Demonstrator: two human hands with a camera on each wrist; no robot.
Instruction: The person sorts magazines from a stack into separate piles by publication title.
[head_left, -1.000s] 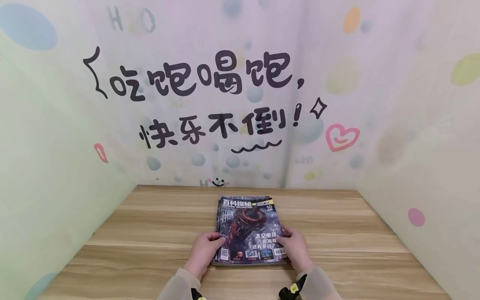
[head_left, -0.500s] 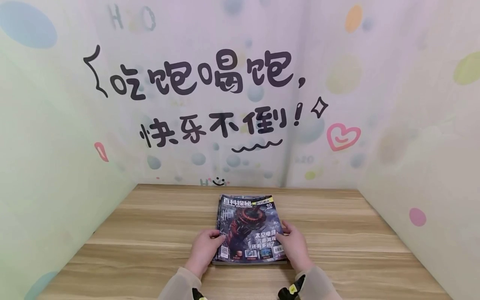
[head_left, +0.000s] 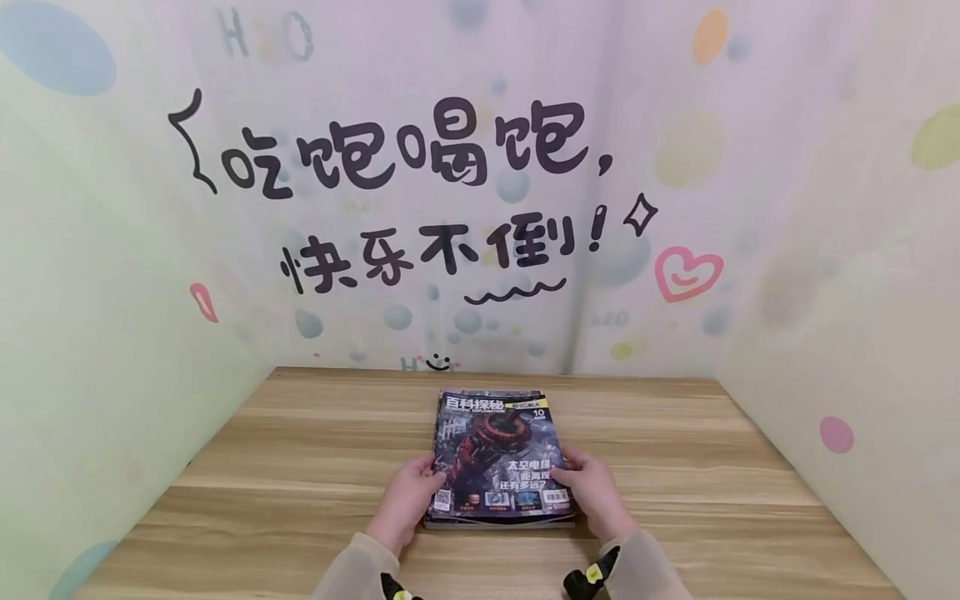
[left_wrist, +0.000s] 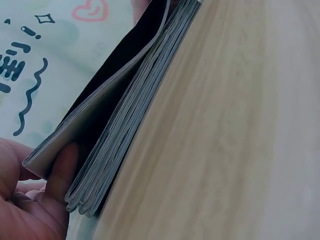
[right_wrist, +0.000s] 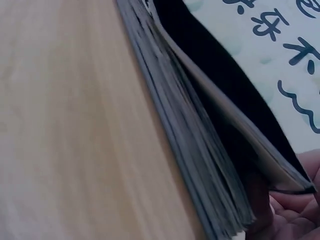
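Observation:
Both hands hold the top magazine [head_left: 498, 446], which has a dark cover with a red machine. At its left edge my left hand [head_left: 408, 500] pinches it, thumb on the cover and a finger underneath. My right hand [head_left: 594, 493] grips the right edge in the same way. Below lies a stack of magazines [left_wrist: 142, 107] on the table, its page edges facing me. In the left wrist view a dark gap parts the top magazine [left_wrist: 87, 117] from the stack. The right wrist view shows that gap too, with a finger of the right hand [right_wrist: 287, 220] in it.
The wood-grain table [head_left: 300, 467] stretches to both sides of the stack. Behind it stands a pale wall [head_left: 360, 67] with large black lettering and coloured spots. Further pale walls close in the left and right sides.
The top magazine's near edge has risen off the stack and shifted slightly left, baring a dark strip beneath. Both hands keep hold of its sides and have moved only a little.

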